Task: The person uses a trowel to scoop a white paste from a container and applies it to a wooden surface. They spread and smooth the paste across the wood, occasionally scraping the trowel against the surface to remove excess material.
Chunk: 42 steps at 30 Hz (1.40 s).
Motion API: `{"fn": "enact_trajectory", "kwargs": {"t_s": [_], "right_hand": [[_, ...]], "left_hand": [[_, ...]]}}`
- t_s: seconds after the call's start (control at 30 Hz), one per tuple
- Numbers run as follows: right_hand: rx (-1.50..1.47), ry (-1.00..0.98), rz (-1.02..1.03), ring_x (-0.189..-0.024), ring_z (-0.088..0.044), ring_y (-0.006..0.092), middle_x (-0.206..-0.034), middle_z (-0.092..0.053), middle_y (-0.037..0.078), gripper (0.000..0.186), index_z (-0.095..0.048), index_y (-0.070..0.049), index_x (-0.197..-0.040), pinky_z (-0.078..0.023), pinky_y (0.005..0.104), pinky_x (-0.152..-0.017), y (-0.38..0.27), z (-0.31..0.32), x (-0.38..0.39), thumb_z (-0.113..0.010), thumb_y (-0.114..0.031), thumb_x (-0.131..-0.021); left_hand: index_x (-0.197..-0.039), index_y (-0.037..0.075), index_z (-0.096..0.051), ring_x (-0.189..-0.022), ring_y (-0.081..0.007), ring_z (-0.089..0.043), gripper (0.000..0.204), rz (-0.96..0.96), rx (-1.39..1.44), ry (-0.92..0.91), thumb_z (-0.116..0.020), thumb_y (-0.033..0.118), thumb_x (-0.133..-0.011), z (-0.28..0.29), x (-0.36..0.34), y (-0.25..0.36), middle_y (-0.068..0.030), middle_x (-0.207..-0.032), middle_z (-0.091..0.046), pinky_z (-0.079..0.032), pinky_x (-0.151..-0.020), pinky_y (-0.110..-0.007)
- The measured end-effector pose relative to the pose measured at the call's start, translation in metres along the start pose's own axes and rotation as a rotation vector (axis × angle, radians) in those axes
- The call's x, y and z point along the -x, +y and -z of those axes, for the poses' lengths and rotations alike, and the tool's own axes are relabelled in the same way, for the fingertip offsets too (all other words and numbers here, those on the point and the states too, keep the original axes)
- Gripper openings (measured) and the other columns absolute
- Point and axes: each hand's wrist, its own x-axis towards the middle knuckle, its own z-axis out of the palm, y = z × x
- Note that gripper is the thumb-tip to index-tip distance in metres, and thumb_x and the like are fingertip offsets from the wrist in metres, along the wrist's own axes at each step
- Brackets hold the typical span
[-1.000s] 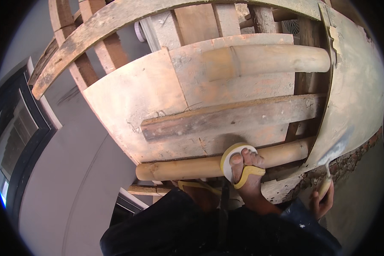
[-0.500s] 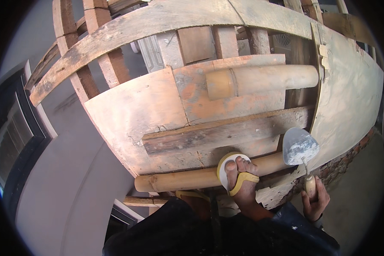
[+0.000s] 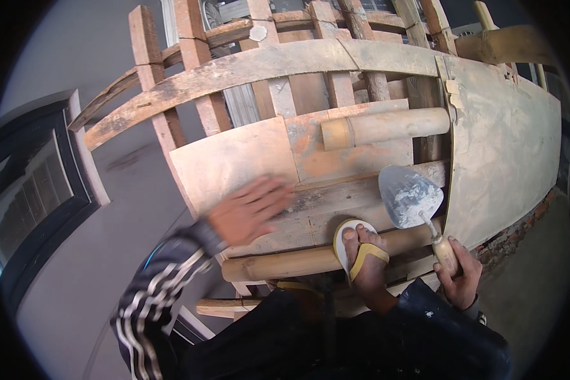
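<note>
Boards (image 3: 342, 197) underlie the trowel (image 3: 417, 208), its blade (image 3: 404, 190) jutting beyond the right grip (image 3: 461, 276) clamping the handle (image 3: 445, 254).

Grey trowel (image 3: 413, 201) — white-smeared, black sleeve (image 3: 164, 278) — white-striped

We find the left hand (image 3: 250, 210) blurred at eight o'clock, hiding one end of the wooden batten (image 3: 354, 192); we cannot tell whether they touch. The dark rim cuts off a bamboo pole (image 3: 508, 46) at two o'clock, the lower edge dark trousers (image 3: 266, 339).
</note>
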Motion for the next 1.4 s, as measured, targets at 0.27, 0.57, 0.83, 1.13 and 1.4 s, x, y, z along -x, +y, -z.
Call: {"fn": "enact_trajectory", "kwargs": {"t_s": [0.27,0.57,0.83,1.13,1.4], "right_hand": [[-0.089,0.048,-0.053,-0.085,-0.067,0.0336,-0.096,-0.065,0.023,0.049,-0.057,0.006,-0.118,-0.052,0.0364,-0.077,-0.001,0.0,0.021,-0.073,-0.006,-0.073],[-0.154,0.072,-0.126,-0.094,-0.068,0.0302,-0.102,-0.066,0.024,0.049,-0.057,0.007,-0.118,-0.051,0.0347,-0.084,0.001,-0.002,0.032,-0.073,-0.005,-0.073],[-0.168,0.098,-0.087,-0.097,-0.068,0.0304,-0.106,-0.066,0.023,0.051,-0.057,0.004,-0.118,-0.051,0.0341,-0.084,-0.002,-0.006,0.041,-0.077,-0.007,-0.072],[-0.268,0.067,-0.121,-0.098,-0.068,0.0268,-0.109,-0.066,0.023,0.051,-0.058,0.005,-0.118,-0.052,0.0328,-0.085,-0.002,-0.007,0.042,-0.077,-0.004,-0.072],[-0.24,0.075,-0.161,-0.094,-0.068,0.0233,-0.105,-0.067,0.022,0.051,-0.057,0.006,-0.119,-0.051,0.0322,-0.083,0.002,-0.012,0.046,-0.076,-0.005,-0.073]], "left_hand": [[-0.146,0.01,-0.032,-0.144,-0.0215,-0.019,0.066,-0.058,-0.162,0.037,-0.048,0.046,-0.093,-0.012,-0.077,-0.067,-0.0066,-0.154,-0.027,-0.014,-0.12,-0.042],[-0.149,0.015,-0.026,-0.143,-0.0207,-0.021,0.069,-0.133,-0.373,0.053,-0.04,0.053,-0.094,-0.021,-0.059,-0.064,-0.0057,-0.154,-0.027,-0.013,-0.119,-0.042],[-0.143,0.004,-0.036,-0.138,-0.0253,-0.033,0.06,0.205,-0.375,0.323,-0.045,0.041,-0.096,0.007,-0.082,-0.073,-0.0144,-0.148,-0.036,-0.021,-0.116,-0.043],[-0.141,-0.001,-0.036,-0.14,-0.0297,-0.029,0.062,0.389,-0.398,0.372,-0.046,0.039,-0.096,-0.001,-0.088,-0.072,-0.0206,-0.147,-0.034,-0.021,-0.116,-0.042],[-0.137,0.0,-0.041,-0.137,-0.032,-0.033,0.057,0.072,-0.273,0.297,-0.054,0.033,-0.092,-0.023,-0.086,-0.054,-0.0214,-0.147,-0.033,-0.028,-0.114,-0.042]]}}
